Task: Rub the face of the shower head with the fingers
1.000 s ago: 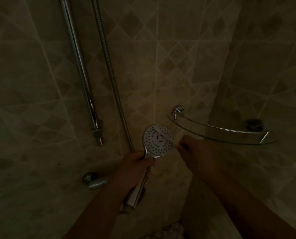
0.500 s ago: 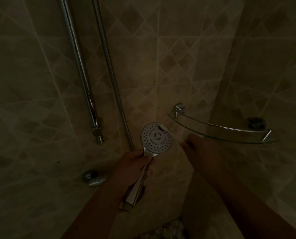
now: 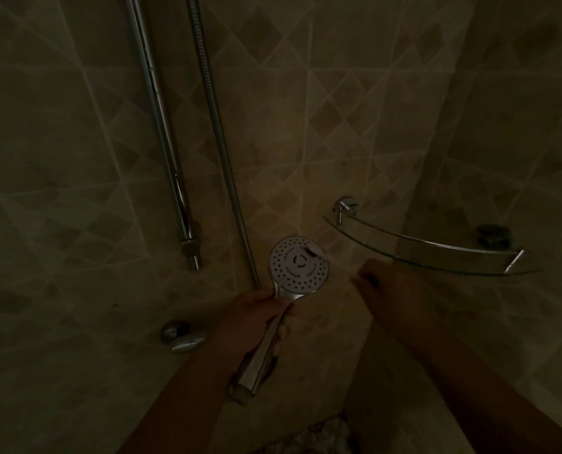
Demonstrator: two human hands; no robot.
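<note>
We see the left hand (image 3: 256, 317) wrapped around the handle of the shower head (image 3: 299, 268), its spray face turned up toward us, near the tiled wall. The right hand (image 3: 392, 288) hovers just beside it, below the glass shelf's (image 3: 436, 257) front edge; we cannot tell its finger state in the dark.

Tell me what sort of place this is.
Most likely a tiled shower stall in a bathroom. The left hand grips a handheld shower head, a chrome slide rail and metal hose run down the wall, and a glass corner shelf is mounted nearby.
</note>
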